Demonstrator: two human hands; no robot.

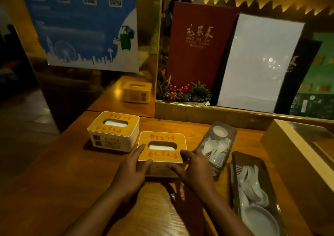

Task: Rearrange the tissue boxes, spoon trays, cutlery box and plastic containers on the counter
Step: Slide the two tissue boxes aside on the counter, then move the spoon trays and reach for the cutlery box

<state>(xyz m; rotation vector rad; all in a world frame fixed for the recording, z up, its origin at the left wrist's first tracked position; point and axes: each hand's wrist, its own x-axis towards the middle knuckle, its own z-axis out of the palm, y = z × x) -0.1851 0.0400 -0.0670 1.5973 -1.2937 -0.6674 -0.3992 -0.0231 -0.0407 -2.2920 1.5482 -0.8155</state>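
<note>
Both hands hold the near tissue box (162,146) in the middle of the wooden counter (54,172): left hand (134,165) and right hand (194,165), fingers spread against its sides. A second tissue box (113,131) sits at ten o'clock. Two spoon trays (216,143) (253,190) lie at three o'clock. Menus (197,51) lean behind.

There is one view only, from a wide-angle camera worn on the person's head. It looks forward and steeply down over the brown wooden table (54,172), close enough that both bare forearms enter from the bottom edge and run up toward the middle. The near table fills the lower half; the upper half reaches the dark red menu board (197,51) and the blue city-skyline poster (81,28) standing behind. Straight edges bow toward the frame's borders.
</note>
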